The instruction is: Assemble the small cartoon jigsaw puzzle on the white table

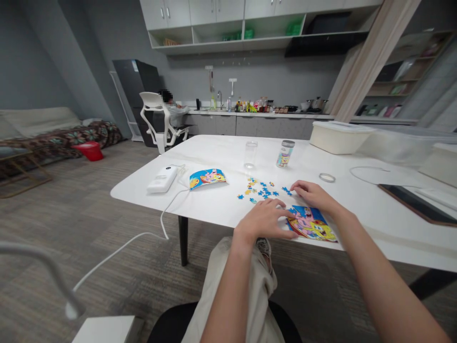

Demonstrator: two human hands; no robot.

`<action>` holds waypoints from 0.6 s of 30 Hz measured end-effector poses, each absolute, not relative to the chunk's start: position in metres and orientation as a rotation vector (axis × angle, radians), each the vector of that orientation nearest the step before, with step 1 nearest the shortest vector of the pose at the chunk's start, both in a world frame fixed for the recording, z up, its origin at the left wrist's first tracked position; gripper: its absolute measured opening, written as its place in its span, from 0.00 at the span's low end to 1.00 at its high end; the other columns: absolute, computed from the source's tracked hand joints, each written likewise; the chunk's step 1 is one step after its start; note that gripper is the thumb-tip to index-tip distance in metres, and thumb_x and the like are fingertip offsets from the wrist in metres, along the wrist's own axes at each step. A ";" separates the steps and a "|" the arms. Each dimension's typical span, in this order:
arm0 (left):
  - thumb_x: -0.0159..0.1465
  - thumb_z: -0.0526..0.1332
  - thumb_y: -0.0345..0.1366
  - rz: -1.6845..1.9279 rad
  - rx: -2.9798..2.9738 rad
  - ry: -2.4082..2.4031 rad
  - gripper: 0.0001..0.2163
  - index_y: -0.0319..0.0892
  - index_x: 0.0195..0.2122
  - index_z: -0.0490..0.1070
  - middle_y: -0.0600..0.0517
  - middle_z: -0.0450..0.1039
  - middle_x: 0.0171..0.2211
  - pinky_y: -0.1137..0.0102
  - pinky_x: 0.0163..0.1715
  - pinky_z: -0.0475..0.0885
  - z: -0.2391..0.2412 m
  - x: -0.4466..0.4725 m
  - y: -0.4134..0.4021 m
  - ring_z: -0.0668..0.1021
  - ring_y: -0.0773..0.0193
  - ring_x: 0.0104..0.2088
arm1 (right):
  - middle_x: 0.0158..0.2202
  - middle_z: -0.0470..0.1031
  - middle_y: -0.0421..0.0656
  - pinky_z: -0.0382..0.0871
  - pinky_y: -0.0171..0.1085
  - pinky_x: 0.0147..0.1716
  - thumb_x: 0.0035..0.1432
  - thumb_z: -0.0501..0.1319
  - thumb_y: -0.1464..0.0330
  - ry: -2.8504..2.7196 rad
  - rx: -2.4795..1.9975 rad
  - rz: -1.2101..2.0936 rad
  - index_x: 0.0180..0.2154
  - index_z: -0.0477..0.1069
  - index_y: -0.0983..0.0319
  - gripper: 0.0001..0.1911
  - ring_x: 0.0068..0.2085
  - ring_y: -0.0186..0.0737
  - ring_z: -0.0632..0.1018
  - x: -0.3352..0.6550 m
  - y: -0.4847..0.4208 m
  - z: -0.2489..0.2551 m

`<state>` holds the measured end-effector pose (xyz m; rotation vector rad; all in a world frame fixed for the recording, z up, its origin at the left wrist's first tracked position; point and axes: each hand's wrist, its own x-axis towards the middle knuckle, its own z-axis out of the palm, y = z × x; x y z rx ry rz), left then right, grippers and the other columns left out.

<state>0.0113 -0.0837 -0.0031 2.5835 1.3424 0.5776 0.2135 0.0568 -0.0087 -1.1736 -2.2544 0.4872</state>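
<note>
A partly assembled jigsaw puzzle (314, 227) with a cartoon picture lies near the front edge of the table. My left hand (266, 220) rests at its left side, fingers spread and thumb by the lower edge. Above the puzzle, my right hand (313, 195) has its fingertips drawn together at a blue puzzle piece (286, 190). Several loose puzzle pieces (264, 192), mostly blue with some yellow, are scattered just beyond my left hand. A curved picture sheet (208, 177) with a similar cartoon stands out to the left.
Behind the pieces stand a clear jar (250, 155) and a cartoon-labelled can (285, 154). A tape roll (326, 177) and a dark tablet (417, 202) lie to the right, a white power bank (163, 179) with a cable to the left. A person (174, 112) sits farther back.
</note>
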 end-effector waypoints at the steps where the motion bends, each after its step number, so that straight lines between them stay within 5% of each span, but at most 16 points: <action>1: 0.59 0.64 0.54 0.582 2.588 1.341 0.23 0.50 0.53 0.74 0.47 0.68 0.57 0.60 0.60 0.62 -0.004 0.011 -0.083 0.69 0.55 0.58 | 0.26 0.76 0.43 0.66 0.40 0.31 0.54 0.53 0.61 -2.255 -1.172 0.484 0.31 0.75 0.59 0.14 0.28 0.41 0.73 0.214 0.057 -0.008; 18: 0.58 0.67 0.50 0.633 2.539 1.266 0.21 0.46 0.50 0.76 0.47 0.70 0.54 0.60 0.58 0.65 -0.002 0.005 -0.079 0.72 0.55 0.54 | 0.24 0.71 0.39 0.61 0.35 0.32 0.56 0.54 0.67 -2.208 -1.198 0.552 0.35 0.75 0.62 0.12 0.28 0.37 0.68 0.213 0.059 -0.010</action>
